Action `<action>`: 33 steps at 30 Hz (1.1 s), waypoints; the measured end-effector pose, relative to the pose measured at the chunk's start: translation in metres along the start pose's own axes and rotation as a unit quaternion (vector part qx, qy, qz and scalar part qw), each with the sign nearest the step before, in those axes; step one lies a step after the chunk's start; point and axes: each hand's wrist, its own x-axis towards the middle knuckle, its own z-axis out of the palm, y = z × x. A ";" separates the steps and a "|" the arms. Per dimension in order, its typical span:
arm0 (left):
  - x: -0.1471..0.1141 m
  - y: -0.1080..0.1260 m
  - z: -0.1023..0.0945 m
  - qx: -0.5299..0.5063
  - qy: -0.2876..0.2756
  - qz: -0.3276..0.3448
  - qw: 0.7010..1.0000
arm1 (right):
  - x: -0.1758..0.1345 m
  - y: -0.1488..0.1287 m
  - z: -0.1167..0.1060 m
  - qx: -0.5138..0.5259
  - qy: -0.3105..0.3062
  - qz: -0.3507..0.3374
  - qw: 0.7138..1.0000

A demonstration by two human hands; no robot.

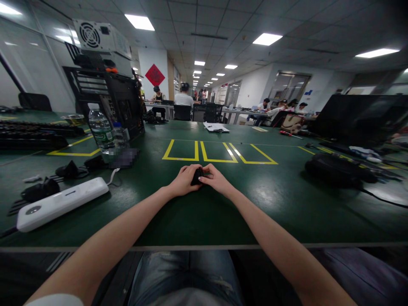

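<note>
Between my two hands is a small black object (196,177), mostly covered by fingers, so its kind cannot be made out. My left hand (184,180) is closed round its left side and top. From the right, my right hand (215,178) grips it with thumb and fingertips. Both hands are low over the green table (204,221), just in front of the yellow tape outlines (218,160). Whether the object rests on the table is hidden.
Left are a white power strip (63,204), a water bottle (100,129) and an open computer case (111,97). A black pouch (339,170) with a cable and a dark monitor (366,119) are right. Papers (216,127) lie farther back. People sit at distant desks.
</note>
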 end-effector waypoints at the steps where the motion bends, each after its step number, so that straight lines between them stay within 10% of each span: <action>1: 0.000 0.000 0.000 0.000 0.000 0.000 1.000 | 0.000 -0.001 0.000 -0.001 0.004 -0.012 1.000; 33: 0.000 0.003 -0.002 -0.003 -0.005 -0.006 1.000 | 0.000 -0.003 0.001 0.000 0.015 -0.011 1.000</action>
